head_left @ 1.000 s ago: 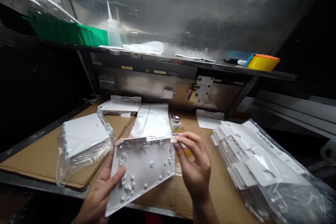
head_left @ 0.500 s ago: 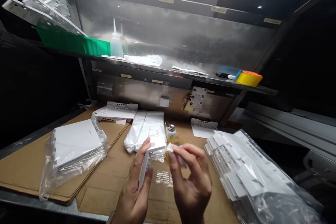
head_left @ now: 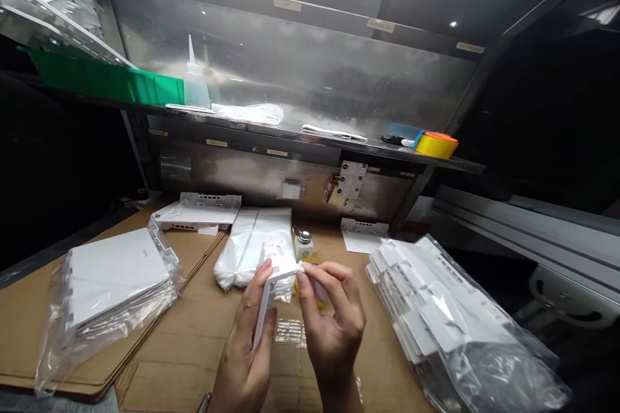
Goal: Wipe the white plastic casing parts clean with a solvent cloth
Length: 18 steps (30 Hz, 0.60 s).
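Observation:
My left hand [head_left: 247, 348] grips a white plastic panel [head_left: 272, 274], held upright and edge-on to me above the cardboard-covered bench [head_left: 194, 348]. My right hand [head_left: 329, 322] has its fingers pinched together on something small and white at the panel's upper right corner; I cannot make out what it is. Right behind the hands stand a small bottle with a metal cap [head_left: 303, 244] and a flat white bag [head_left: 252, 251].
A plastic bag of white panels [head_left: 106, 284] lies at the left, a longer bagged row of panels [head_left: 445, 316] at the right. Loose white parts [head_left: 198, 211] sit by the back wall. The shelf above carries a green tray [head_left: 106, 77], a squeeze bottle [head_left: 196, 80] and yellow tape [head_left: 434, 144].
The panel went from lying face-up to standing on edge in my left hand. My right hand stayed pinched at its corner. The view lifted and drifted slightly.

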{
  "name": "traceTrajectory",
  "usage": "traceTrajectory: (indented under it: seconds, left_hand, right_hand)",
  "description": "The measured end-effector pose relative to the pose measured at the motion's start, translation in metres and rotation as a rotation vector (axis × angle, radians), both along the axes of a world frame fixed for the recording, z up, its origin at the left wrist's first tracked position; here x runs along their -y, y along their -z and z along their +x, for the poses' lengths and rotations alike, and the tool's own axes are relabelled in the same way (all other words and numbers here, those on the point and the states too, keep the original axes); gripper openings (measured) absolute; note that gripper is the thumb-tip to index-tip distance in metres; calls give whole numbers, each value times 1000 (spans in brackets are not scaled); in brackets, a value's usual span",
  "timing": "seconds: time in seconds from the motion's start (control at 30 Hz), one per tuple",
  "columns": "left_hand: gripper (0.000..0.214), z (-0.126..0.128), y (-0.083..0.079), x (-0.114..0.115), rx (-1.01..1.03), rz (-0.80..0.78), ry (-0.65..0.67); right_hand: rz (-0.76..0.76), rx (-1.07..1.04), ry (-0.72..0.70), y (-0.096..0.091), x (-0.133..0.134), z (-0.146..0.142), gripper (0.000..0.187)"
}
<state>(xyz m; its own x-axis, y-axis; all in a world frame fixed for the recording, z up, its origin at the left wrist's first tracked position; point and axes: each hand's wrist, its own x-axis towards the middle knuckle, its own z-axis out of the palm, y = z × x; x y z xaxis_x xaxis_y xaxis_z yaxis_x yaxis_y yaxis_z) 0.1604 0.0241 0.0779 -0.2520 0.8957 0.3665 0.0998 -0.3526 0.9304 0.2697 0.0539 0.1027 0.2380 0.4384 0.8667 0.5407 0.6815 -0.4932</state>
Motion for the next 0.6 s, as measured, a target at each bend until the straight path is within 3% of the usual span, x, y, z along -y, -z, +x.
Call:
traceTrajectory:
  seconds: [0.23,0.37,0.5,0.6]
  left_hand:
    - [47,-10,-11,4,53,-51,24]
    - [50,-13,-20,7,240,-122,55]
    - [55,-22,-24,7,383,-167,77]
    - [57,-36,-27,7,550,-255,84]
  right_hand:
    - [-66,-103,-194,-10,-3,-7,22]
    - [-112,-163,-294,-14,-13,-16,17]
    - [-94,-190,-219,-9,-27,-6,13]
    - [-100,-203,-30,9,-44,20,14]
